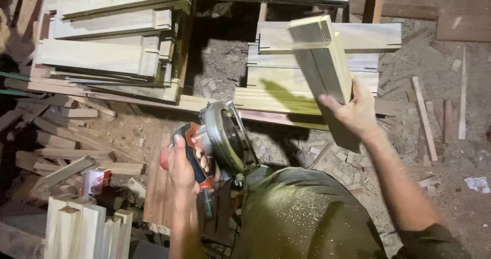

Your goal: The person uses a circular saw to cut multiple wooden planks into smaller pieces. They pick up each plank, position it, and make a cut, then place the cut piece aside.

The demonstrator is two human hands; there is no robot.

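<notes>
My left hand [183,164] grips the red and black handle of a circular saw [221,136], whose round metal blade guard faces right, just above my sawdust-covered knee. My right hand [355,110] holds a pale, squared wooden piece [321,59] up in the air, tilted with its notched end pointing away from me. The piece hangs over a low stack of similar cut boards [307,80] on the ground.
A larger pile of notched boards [107,44] lies at the upper left. Offcuts and scrap sticks [66,146] litter the left. Several upright pale pieces [87,231] stand at the lower left. Thin strips [424,118] and sawdust cover the ground at right.
</notes>
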